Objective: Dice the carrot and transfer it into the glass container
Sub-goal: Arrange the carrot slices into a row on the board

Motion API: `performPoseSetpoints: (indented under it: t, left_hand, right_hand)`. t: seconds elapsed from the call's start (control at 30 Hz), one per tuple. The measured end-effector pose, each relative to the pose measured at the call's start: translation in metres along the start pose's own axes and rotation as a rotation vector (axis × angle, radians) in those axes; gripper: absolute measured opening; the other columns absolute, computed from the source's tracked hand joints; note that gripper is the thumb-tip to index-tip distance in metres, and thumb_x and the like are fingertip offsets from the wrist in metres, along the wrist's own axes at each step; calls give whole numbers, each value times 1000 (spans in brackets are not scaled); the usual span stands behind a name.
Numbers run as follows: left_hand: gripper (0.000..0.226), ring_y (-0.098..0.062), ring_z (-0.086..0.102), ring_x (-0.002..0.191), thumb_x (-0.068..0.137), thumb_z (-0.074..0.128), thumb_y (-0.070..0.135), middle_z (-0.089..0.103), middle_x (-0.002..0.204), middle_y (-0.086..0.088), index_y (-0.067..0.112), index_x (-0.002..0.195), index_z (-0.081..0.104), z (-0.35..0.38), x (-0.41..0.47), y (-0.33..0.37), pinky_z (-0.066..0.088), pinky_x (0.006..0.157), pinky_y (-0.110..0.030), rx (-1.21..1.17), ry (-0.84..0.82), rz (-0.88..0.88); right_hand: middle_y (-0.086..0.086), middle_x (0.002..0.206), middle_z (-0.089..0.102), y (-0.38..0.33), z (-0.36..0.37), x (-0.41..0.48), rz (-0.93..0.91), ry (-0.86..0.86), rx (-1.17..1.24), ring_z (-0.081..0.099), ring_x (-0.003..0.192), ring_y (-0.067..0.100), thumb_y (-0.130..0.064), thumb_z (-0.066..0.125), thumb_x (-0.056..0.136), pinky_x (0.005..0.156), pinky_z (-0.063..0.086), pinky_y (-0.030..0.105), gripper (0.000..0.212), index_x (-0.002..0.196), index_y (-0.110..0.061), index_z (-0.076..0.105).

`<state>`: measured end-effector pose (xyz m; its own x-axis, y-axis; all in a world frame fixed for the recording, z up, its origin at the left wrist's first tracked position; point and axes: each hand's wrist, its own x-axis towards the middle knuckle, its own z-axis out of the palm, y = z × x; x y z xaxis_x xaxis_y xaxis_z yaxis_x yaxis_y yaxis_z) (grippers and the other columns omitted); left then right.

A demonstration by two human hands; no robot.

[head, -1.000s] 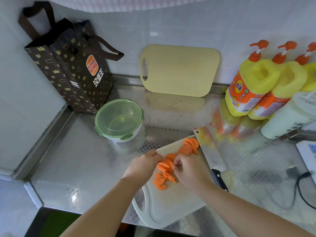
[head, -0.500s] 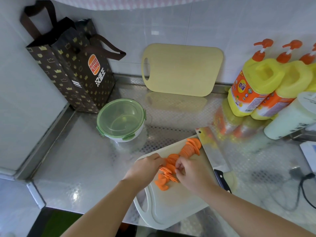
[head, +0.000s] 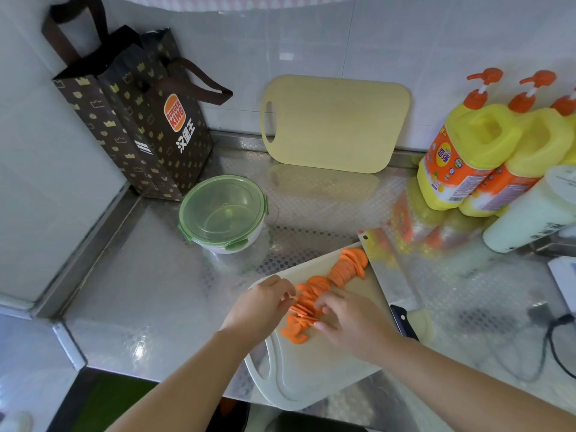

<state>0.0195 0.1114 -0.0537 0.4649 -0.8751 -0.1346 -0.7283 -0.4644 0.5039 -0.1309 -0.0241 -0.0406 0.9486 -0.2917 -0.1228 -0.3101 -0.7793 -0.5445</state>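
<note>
At the far left a brown paper bag (head: 137, 120) is standing in the corner against the wall. Just beside its base the glass container (head: 223, 213) is sitting with its green lid (head: 218, 204) clipped on. In front of both, a broad stretch of counter (head: 140, 291) is lying bare down to the front edge, giving me room on that side. My left hand (head: 261, 307) is reaching over the left edge of the white cutting board (head: 311, 375), its curled fingertips holding the near end of the row of carrot slices (head: 343, 272). The slices are lying in an overlapping line running diagonally up toward the board's far right corner. The board's handled end is coming right up to the counter's front edge and seems to be poking just past it. My right hand (head: 352, 319) is meeting the row from the other side, its fingers pinching a few slices. The cleaver (head: 389, 269) is lying along the board's right edge, blade pointing away, black handle near my right forearm. Behind, a yellow cutting board (head: 336, 123) is leaning on the tiled wall. Further right, detergent bottles (head: 467, 157) and a white bottle (head: 530, 213) are crowding the back, and a cable (head: 554, 338) is trailing across the counter.
</note>
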Motion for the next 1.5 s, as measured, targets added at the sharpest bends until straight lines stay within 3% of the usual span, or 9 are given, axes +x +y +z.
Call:
performPoseSetpoints:
  t: [0.13,0.23,0.43,0.6,0.7,0.8,1.0,1.2,1.5]
  left_hand:
    - [43,-5,55,93,77,69,50,49,105,16,31,113,55,6,-14,-6,50,83,-32,-47,-142,-56]
    - [62,-6,53,105,71,71,57,45,116,15,31,122,49,11,-20,-5,47,88,-28,-40,-172,-66]
    - [66,-4,52,106,77,68,55,47,120,14,28,129,38,13,-27,1,39,80,-13,-50,-125,-92]
    - [62,-8,53,112,80,65,52,47,123,9,26,130,39,20,-28,3,45,91,-23,-37,-133,-88]
    - [59,-9,49,117,81,64,52,47,124,11,29,129,39,19,-24,3,43,95,-28,-29,-133,-89]
    - [56,-10,49,117,85,63,44,42,125,12,31,132,36,15,-23,5,43,92,-25,21,-95,-94]
    - [93,-17,48,118,76,64,60,26,134,3,30,147,11,22,-28,21,44,96,-32,216,-89,-128]
    - [77,-15,52,115,86,61,47,26,137,4,31,147,17,25,-19,18,46,92,-29,108,-82,-193]
    - [64,-18,54,113,85,66,37,37,135,3,27,141,37,12,0,-6,46,93,-31,-39,-46,-212]
  right_hand:
    - [-7,112,54,-4,9,-3,-24,-80,-84,57,94,17,-31,62,86,75,45,30,28,111,-21,53]
    - [-5,94,56,-6,16,2,31,-38,-17,58,84,20,-25,59,89,66,41,31,17,103,-18,53]
    - [-7,84,55,-13,25,11,151,20,108,56,80,15,-21,61,89,71,45,31,11,88,-19,51]
    - [-11,84,56,-12,21,10,173,105,190,56,76,9,-22,70,84,67,43,20,13,89,-17,60]
    - [-6,101,61,2,5,16,176,198,94,58,80,11,-23,71,82,70,45,24,23,103,-17,63]
    - [-4,126,46,12,-5,25,198,35,-15,55,108,17,-33,70,82,86,46,31,48,125,-19,53]
    - [-7,142,38,7,-6,23,120,-67,-198,52,116,18,-33,63,86,88,47,32,59,139,-23,40]
    - [-3,150,32,8,-2,29,101,-135,-267,52,119,22,-5,52,90,92,45,32,62,146,-20,29]
    - [5,139,44,-9,11,47,244,-35,-37,50,121,23,-9,54,91,94,44,31,51,140,-16,41]
